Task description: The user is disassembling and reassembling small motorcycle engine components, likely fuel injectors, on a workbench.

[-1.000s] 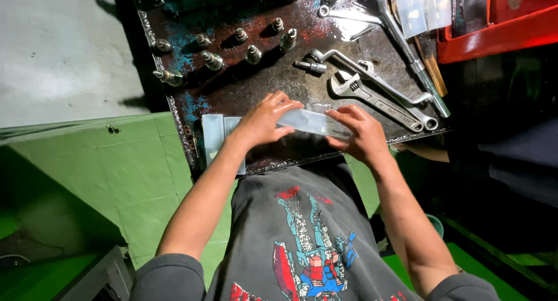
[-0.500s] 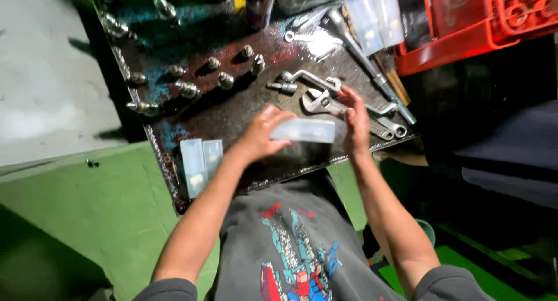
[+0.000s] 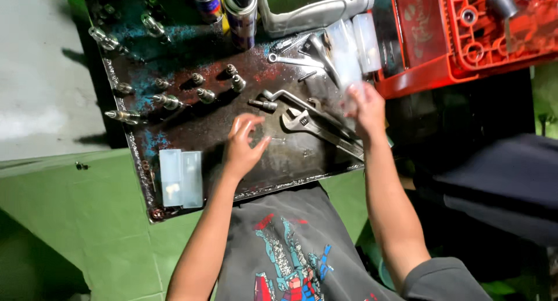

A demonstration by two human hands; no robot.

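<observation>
Whereas both hands gripped it a moment ago, the clear plastic case (image 3: 346, 74) now rises in the right hand (image 3: 365, 110) alone, fingers closed on it, left hand (image 3: 243, 147) open-fingered above the metal tray (image 3: 192, 118)

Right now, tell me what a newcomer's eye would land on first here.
First the stained metal tray in the middle, strewn with wrenches and small sockets. The right hand lifts a clear plastic case near the red toolbox at upper right, while the left hand hovers open above the tray.
</observation>
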